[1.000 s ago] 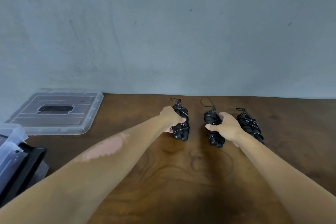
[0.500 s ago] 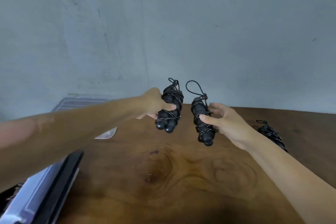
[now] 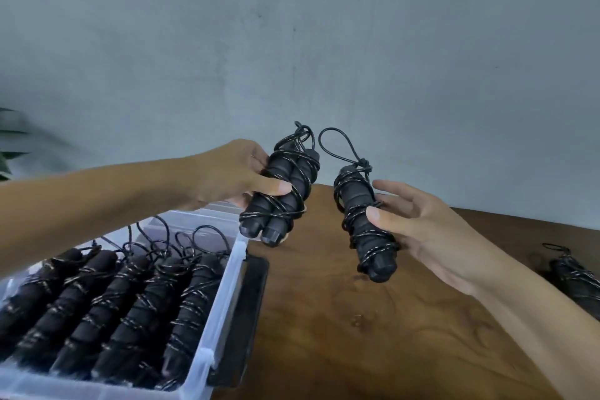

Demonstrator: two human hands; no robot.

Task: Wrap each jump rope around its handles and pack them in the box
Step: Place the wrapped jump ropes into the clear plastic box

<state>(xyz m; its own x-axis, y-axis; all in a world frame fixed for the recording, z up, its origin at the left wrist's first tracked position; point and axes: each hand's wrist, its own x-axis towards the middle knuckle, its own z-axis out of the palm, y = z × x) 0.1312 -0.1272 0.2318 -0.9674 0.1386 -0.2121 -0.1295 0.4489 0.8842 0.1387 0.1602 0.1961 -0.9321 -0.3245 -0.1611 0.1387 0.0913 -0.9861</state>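
While the left hand (image 3: 227,175) and right hand (image 3: 418,230) each gripped a black rope-wound handle bundle (image 3: 285,191), lowering both flat beside the packed row in the clear plastic box (image 3: 224,295) at lower left seemed best.

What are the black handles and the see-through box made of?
The handles look like soft matte foam: dull, ribbed, no shine. The cord wound round them looks like thin glossy cable, maybe coated; I can't be sure. The box looks like clear hard plastic: you see the ropes through its wall.
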